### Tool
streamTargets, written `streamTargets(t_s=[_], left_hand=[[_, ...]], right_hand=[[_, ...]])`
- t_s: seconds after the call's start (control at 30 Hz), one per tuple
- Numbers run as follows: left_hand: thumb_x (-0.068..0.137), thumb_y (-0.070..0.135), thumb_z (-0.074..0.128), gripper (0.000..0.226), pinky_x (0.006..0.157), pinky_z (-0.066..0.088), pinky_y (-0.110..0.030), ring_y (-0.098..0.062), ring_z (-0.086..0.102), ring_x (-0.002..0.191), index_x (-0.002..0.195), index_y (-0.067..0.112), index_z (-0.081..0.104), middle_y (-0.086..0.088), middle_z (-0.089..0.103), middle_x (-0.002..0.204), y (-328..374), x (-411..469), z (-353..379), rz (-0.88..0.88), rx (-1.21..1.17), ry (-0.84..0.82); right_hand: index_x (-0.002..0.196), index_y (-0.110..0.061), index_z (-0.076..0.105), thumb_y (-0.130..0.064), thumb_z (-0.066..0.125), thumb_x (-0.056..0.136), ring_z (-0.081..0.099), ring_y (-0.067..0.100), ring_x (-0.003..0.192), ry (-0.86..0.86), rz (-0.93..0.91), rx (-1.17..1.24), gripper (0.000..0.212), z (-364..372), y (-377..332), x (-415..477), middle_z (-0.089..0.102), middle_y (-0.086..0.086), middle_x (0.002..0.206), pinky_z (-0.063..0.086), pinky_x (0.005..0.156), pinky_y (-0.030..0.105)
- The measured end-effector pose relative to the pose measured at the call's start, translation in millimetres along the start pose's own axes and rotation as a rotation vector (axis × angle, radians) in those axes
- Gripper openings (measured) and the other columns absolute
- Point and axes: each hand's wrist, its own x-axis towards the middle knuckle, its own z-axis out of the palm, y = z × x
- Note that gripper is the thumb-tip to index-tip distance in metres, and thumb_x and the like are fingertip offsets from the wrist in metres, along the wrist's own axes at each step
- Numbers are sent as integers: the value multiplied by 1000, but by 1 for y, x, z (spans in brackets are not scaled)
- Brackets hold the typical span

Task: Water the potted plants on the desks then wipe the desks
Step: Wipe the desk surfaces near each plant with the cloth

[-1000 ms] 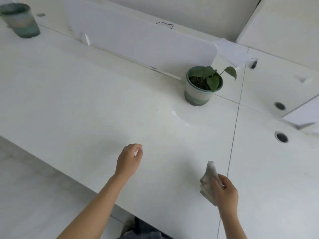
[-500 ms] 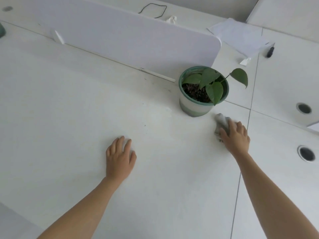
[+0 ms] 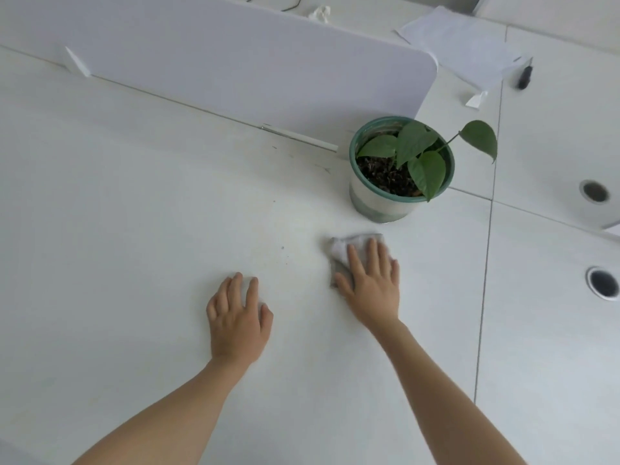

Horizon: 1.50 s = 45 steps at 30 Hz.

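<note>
The cloth (image 3: 339,251) has been dragged left, now just in front of the potted plant (image 3: 399,169), pressed to the table (image 3: 134,229) under the right hand (image 3: 372,283), fingers (image 3: 355,260) straight; left hand (image 3: 236,317) is laid flat nearby, fingers apart

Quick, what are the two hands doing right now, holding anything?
Left hand: open, resting on the desk, holding nothing.
Right hand: open, pressing the grey cloth flat onto the desk.

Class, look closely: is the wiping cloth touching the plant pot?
No, the cloth under the right hand lies apart from the pot, with bare desk between them.
</note>
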Motion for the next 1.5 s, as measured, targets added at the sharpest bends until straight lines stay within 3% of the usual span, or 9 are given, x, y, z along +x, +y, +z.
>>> streamTargets(t_s=[0.13,0.23,0.5,0.6,0.8,0.9,1.0,1.2,1.5], left_hand=[[76,29,39,44,87,29,-42,-32,40,113,114,9,50,-23,62,117,0,0,2,0,-17,20],[75,30,39,46,88,29,-42,-32,40,113,116,11,49,-22,63,117,-1,0,5,6,-14,20],[76,29,39,46,90,30,-42,-32,39,116,119,13,47,-19,63,121,-2,1,9,6,-48,12],[77,29,39,46,90,30,-43,-32,39,117,120,13,46,-18,62,121,-2,1,8,10,-42,3],[76,29,39,46,91,30,-43,-32,40,116,119,13,47,-20,62,121,-1,1,7,-3,-63,-14],[76,28,38,47,91,30,-44,-32,40,116,119,12,46,-21,62,121,-2,1,6,3,-59,-22],[77,28,37,47,90,30,-44,-32,39,116,118,11,51,-21,62,121,-1,2,5,1,-66,-26],[77,28,36,48,91,30,-44,-33,39,116,117,9,56,-21,61,122,-1,2,6,3,-44,-42],[77,28,35,49,90,27,-43,-32,38,117,116,9,58,-22,59,124,0,3,4,-17,-46,-88]], right_hand=[[124,-16,57,-52,31,78,49,43,122,-70,-87,-15,65,4,-42,16,51,27,133,42,95,56],[143,-16,29,-60,12,77,14,38,143,-76,-37,29,82,-3,-55,52,17,25,153,12,115,49],[146,-34,8,-53,26,92,-8,31,144,-123,20,11,60,-16,-95,141,-5,18,156,-1,116,47],[144,-37,15,-51,26,92,-4,31,144,-149,-156,-56,56,-19,-90,133,-1,16,157,1,116,47],[136,-30,35,-53,17,92,41,41,130,-116,-395,-173,52,1,-31,51,43,22,142,33,106,47],[142,-27,27,-62,6,89,27,33,138,-110,-289,-167,67,-8,13,29,27,14,151,24,111,44],[145,-31,12,-61,19,84,-1,22,145,-80,66,-69,69,-21,73,15,-4,0,154,10,117,44],[146,-30,16,-43,34,92,-3,26,145,16,666,79,58,-32,98,19,0,13,158,5,116,45],[141,-31,33,-56,20,78,19,39,141,-18,74,8,68,4,-52,8,22,21,152,18,112,52]])
